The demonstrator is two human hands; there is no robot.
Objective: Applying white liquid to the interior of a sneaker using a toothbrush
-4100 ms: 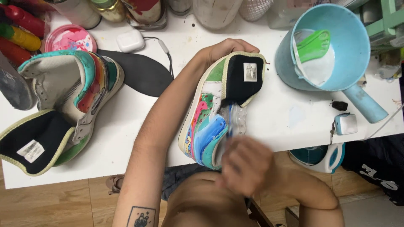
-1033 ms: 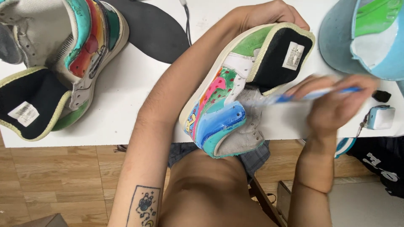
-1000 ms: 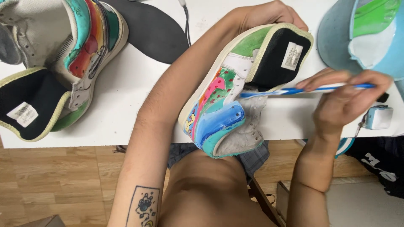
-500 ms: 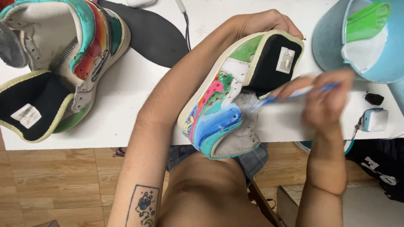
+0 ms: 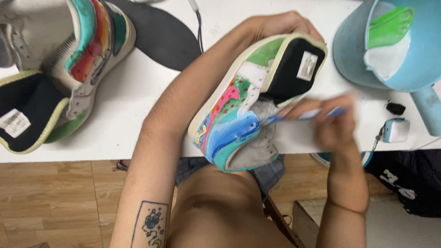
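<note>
Two painted high-top shoes show. One shoe (image 5: pixel 59 73) lies at the tabletop's (image 5: pixel 138 133) left edge, a black insole (image 5: pixel 156 32) just behind it. The left hand (image 5: pixel 285 25) curls closed around the heel of the second shoe (image 5: pixel 248 105), tilting it over the tabletop's front edge. The right hand (image 5: pixel 333 121), blurred, grips one blue brush (image 5: pixel 303 115) with closed fingers, bristles against the shoe's grey tongue. One blue scoop (image 5: pixel 399 50) sits at the right edge. Compared with half a second ago, the brush hand has dropped lower.
</note>
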